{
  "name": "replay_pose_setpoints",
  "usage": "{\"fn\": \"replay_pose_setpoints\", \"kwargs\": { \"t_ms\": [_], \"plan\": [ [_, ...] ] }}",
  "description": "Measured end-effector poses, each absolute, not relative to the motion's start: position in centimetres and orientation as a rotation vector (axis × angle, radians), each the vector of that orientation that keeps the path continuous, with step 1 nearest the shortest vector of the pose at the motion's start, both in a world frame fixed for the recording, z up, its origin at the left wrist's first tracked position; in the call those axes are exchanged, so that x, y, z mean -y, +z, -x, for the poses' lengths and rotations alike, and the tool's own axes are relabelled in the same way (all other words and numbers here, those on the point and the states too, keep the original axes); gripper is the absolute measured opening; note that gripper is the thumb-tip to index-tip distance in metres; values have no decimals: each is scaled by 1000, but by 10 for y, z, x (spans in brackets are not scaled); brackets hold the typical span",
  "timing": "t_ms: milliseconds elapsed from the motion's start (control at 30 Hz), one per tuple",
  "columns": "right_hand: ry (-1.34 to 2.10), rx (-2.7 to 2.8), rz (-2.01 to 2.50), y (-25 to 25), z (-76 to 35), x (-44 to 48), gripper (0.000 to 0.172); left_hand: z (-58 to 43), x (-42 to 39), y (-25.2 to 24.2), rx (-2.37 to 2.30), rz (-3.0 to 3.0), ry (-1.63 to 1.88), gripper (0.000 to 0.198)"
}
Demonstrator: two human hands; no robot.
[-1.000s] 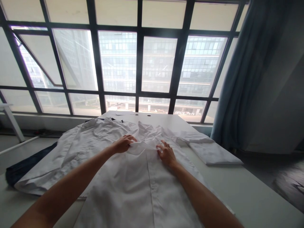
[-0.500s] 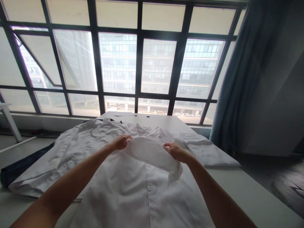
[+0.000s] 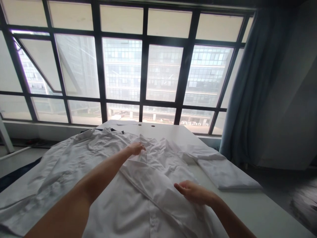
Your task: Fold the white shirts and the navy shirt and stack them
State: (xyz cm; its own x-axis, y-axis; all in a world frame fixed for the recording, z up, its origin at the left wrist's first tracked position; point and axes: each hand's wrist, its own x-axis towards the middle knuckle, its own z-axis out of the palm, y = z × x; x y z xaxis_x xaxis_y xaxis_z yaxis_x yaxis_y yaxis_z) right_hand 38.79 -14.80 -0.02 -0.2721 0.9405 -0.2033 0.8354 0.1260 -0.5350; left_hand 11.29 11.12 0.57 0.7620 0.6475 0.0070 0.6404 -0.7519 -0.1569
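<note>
A white button-front shirt lies spread before me, its placket running toward me and one sleeve laid diagonally across the front. My left hand is at the far end of this shirt, its fingertips closed on a bit of the cloth. Nearer and to the right, my right hand rests against the crossed sleeve, thumb stretched out and fingers loosely extended. The undersides of its fingers are partly hidden.
More rumpled white garments cover the left of the white table. A folded white garment lies at the right. Beyond are a dark-framed window and a blue-grey curtain. Dark fabric shows at the left edge.
Both hands held up the white sleeve before; now it lies across the shirt front. My left hand moved slightly right, and my right hand came down and nearer, loosening its pinch.
</note>
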Motion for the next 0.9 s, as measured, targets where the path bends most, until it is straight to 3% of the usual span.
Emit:
{"fn": "replay_pose_setpoints", "kwargs": {
  "t_ms": [133,233,367,633,800,900],
  "plan": [
    [904,2237,1757,1,-387,153,65,-106,-144,19,1079,2732,147,21],
    [756,2125,2019,1,-384,156,58,-88,-167,33,1170,2635,104,19],
    [737,1978,2155,3,-382,160,44,-69,-182,40,1323,2524,30,21],
    [527,1958,2204,0,-384,158,52,-63,-146,-1,1510,2425,-216,50],
    [264,2083,1819,-6,-373,155,43,-29,-92,-39,1677,2408,-310,64],
    [272,2180,1613,-10,-360,156,42,-2,-64,-51,1848,2344,-248,63]
  ]
}}
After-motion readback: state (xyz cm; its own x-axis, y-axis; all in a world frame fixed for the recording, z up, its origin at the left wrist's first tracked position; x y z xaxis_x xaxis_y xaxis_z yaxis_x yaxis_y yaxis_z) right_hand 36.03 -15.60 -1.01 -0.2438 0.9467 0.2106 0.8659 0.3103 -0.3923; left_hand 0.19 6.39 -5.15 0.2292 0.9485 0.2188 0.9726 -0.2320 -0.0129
